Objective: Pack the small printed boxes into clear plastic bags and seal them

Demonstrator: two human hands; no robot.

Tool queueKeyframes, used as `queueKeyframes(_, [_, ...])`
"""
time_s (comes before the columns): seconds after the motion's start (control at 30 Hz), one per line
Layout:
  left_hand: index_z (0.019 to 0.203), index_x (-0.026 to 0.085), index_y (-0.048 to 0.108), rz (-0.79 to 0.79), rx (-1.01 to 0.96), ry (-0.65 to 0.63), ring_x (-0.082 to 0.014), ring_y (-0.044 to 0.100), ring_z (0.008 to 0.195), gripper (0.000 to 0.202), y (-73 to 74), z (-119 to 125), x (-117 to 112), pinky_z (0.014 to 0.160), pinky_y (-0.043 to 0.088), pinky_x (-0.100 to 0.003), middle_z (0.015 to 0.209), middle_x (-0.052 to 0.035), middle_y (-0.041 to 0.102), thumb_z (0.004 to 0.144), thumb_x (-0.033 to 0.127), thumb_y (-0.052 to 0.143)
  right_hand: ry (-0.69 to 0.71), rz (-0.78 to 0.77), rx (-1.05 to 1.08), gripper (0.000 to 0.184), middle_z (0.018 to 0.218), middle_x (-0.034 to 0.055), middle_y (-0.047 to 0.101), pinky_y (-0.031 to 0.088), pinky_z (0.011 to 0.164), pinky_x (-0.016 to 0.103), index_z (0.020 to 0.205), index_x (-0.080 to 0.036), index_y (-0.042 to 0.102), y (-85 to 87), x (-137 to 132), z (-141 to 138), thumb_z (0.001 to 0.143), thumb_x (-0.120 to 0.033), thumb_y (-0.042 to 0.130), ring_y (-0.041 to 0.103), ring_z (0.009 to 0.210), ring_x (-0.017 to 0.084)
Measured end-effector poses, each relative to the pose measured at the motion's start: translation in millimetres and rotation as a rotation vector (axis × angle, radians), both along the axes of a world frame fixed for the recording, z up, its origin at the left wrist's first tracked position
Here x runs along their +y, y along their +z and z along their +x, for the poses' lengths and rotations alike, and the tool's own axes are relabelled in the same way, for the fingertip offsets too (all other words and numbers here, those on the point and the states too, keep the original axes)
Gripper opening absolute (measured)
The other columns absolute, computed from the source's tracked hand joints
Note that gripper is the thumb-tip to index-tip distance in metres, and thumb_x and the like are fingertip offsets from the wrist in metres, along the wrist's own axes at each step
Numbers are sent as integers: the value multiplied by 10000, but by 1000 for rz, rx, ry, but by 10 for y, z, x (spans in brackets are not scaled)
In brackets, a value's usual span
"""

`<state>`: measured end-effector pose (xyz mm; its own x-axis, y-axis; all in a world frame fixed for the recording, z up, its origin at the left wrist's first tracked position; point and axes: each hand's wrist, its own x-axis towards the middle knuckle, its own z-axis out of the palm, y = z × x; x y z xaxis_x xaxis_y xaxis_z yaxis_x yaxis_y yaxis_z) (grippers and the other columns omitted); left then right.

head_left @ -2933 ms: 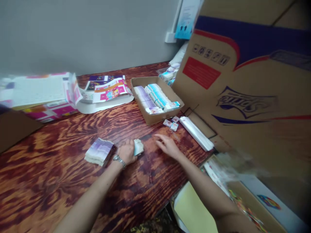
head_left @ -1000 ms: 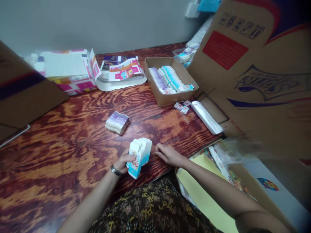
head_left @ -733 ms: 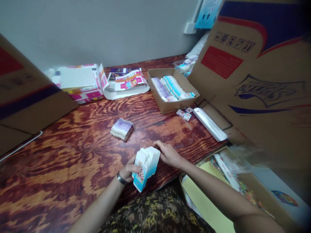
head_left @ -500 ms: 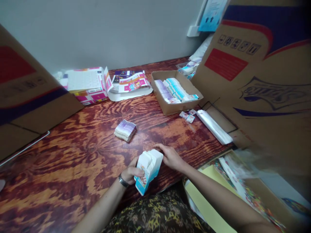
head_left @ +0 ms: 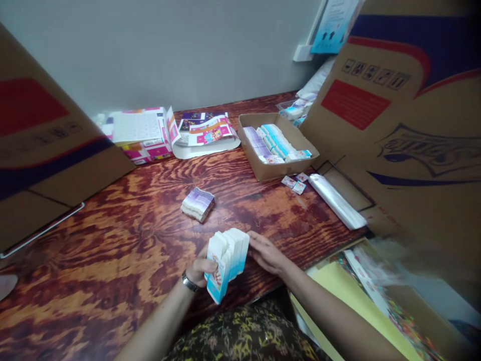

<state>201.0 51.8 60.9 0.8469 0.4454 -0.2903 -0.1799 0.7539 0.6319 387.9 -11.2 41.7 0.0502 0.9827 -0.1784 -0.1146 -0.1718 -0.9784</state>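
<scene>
My left hand (head_left: 201, 268), with a metal wristwatch (head_left: 190, 282) on its wrist, grips a fanned stack of small white-and-blue folded cartons (head_left: 227, 260) from below, just above the wooden table (head_left: 112, 240). My right hand (head_left: 266, 253) presses flat against the stack's right end. A printed picture shows on the stack's front carton. Farther up the table, a squared stack of purple-and-white cartons (head_left: 198, 204) lies apart from both hands.
A cardboard tray (head_left: 259, 170) holds rows of purple and blue cartons. Several small cartons (head_left: 295, 184) and a plastic sleeve (head_left: 337, 201) lie near it. Printed sheets (head_left: 208, 135) lie at the back, large cardboard panels (head_left: 394, 130) stand at the right, and a yellow sheet (head_left: 356, 306) lies below the table edge.
The white-and-blue stack has gone from low under my left hand to lifted and held in it. My right hand has closed against its end. The whole view has drifted as my head moved.
</scene>
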Motion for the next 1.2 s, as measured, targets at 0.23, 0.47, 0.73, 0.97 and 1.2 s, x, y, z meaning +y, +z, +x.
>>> queueKeyframes(0.23, [878, 165, 589, 6, 106, 153, -134, 533, 537, 505, -171, -152, 107, 516, 414, -253, 652, -2, 613, 406, 268, 736, -190, -106, 448, 271, 581, -59, 248, 467, 681, 305, 997, -260, 520, 195, -25, 70, 871, -415, 337, 308, 479, 106])
queueKeyframes(0.47, [932, 156, 594, 88, 123, 119, -131, 535, 585, 522, -46, -149, 115, 542, 416, -239, 711, -8, 621, 444, 260, 746, -77, -162, 610, 375, 597, -74, 284, 358, 497, 214, 1195, -290, 469, 284, -45, 13, 846, -424, 429, 178, 441, 70])
queueKeyframes(0.73, [1126, 196, 517, 176, 188, 172, -151, 560, 698, 691, 34, -125, 8, 620, 443, -246, 866, -23, 635, 485, 228, 774, -150, -47, 208, 539, 970, 39, 581, 418, 619, 250, 1255, -260, 388, 213, 76, 10, 783, -455, 561, 467, 607, 91])
queueKeyframes(0.97, [1112, 178, 534, 184, 222, 189, -153, 564, 728, 622, -78, -100, -86, 644, 456, -251, 921, -40, 631, 537, 227, 766, 84, -31, 98, 713, 1313, 127, 419, 335, 986, 413, 1282, -235, 294, 109, 56, -111, 714, -496, 638, 440, 1179, 214])
queueKeyframes(1.2, [1036, 147, 589, 57, 153, 153, -127, 559, 644, 519, -260, -141, -140, 597, 457, -234, 837, -41, 639, 564, 287, 755, -50, -158, 169, 514, 1208, 96, 537, 352, 980, 404, 1130, -216, 437, 104, 70, -257, 719, -450, 639, 485, 1136, 213])
